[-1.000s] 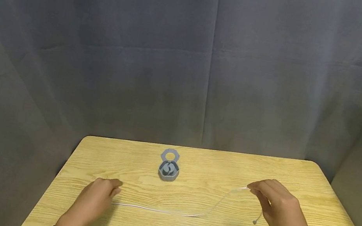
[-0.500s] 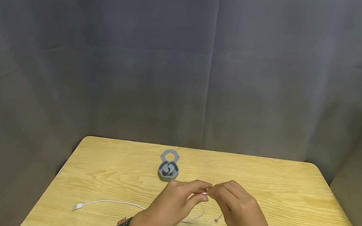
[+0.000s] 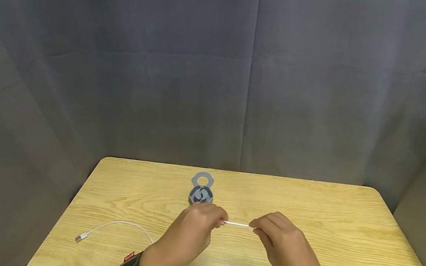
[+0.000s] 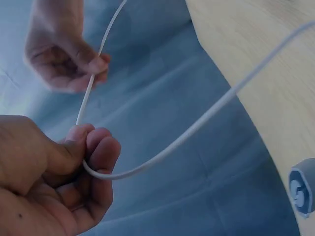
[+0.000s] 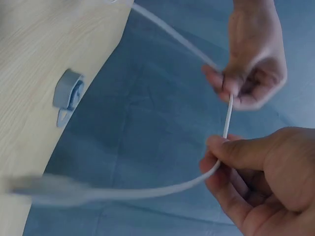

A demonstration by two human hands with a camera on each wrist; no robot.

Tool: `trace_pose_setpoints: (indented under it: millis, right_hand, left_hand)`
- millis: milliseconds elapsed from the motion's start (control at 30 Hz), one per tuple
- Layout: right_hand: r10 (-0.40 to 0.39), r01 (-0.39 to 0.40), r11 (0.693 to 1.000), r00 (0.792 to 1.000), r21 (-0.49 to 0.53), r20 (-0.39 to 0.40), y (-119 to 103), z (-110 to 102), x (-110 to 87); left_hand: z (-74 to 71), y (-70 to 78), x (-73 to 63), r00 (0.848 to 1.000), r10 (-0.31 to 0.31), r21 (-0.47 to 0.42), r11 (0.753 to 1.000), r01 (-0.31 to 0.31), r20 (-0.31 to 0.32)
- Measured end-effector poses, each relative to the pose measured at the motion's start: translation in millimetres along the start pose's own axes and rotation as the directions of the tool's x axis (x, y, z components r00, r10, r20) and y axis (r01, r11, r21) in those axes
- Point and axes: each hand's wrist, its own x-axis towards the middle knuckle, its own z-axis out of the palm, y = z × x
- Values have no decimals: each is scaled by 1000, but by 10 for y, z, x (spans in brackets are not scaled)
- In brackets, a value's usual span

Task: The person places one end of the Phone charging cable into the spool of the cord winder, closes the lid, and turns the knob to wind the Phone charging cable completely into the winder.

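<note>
A white cable [image 3: 237, 224] is stretched straight between my two hands above the table. My left hand [image 3: 191, 229] pinches it between thumb and fingers, and so does my right hand [image 3: 288, 247] a short way along. From the left hand the cable runs down to the table, ending in a USB plug [image 3: 82, 236] at the left. In the right wrist view the other end, a blurred plug [image 5: 54, 190], hangs beyond the right hand. Just behind the left hand stands a small grey case [image 3: 201, 194] with its ring-shaped lid [image 3: 194, 179] raised; the hand hides its front.
The wooden table [image 3: 333, 217] has rounded back corners. Dark grey curtains [image 3: 176, 99] enclose it at the back and both sides. A bright light reflection lies on the wood near the front.
My left hand has come from the far left to the middle and taken hold of the cable. The right hand has moved left. Since half a second ago, the hands have drawn slightly apart.
</note>
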Motion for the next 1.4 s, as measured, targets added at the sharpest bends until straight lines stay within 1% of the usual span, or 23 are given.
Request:
trace_pose_setpoints:
  millis: [133, 267, 333, 433, 633, 867, 1000, 1100, 1200, 1300, 1400]
  right_hand:
    - [47, -47, 999, 998, -7, 39, 92, -52, -68]
    - [71, -70, 997, 996, -20, 63, 184, -113, -135]
    - [79, -76, 996, 994, -36, 70, 223, -141, -162]
    - [90, -86, 995, 993, -59, 73, 278, -179, -204]
    - [116, -111, 990, 992, -87, 58, 397, -247, -314]
    - [109, -106, 990, 994, -92, 28, 494, -263, -404]
    - [111, -108, 986, 994, -127, 16, 533, -290, -431]
    - [122, -119, 983, 992, -140, 11, 568, -335, -451]
    - [131, -127, 982, 991, -138, 22, 600, -384, -470]
    - [136, -132, 981, 990, -140, 23, 625, -427, -487]
    - [145, -143, 978, 989, -149, 4, 647, -453, -504]
  left_hand:
    - [-33, -68, -59, 999, -45, -14, 999, 45, 8]
    - [-46, -140, -90, 999, -51, -7, 999, 51, -1]
    - [-50, -172, -100, 999, -51, 1, 999, 51, 5]
    - [-62, -218, -122, 997, -71, -5, 997, 71, 17]
    - [-88, -302, -163, 992, -129, -42, 991, 129, 19]
    - [-47, -340, -189, 992, -124, -58, 990, 125, 22]
    - [-31, -338, -197, 990, -136, -68, 988, 138, 31]
    - [-42, -339, -213, 987, -151, -80, 985, 155, 63]
    - [-52, -352, -223, 979, -156, -90, 982, 168, 128]
    - [-54, -370, -235, 969, -151, -76, 983, 169, 193]
    - [-59, -397, -254, 962, -152, -58, 984, 169, 225]
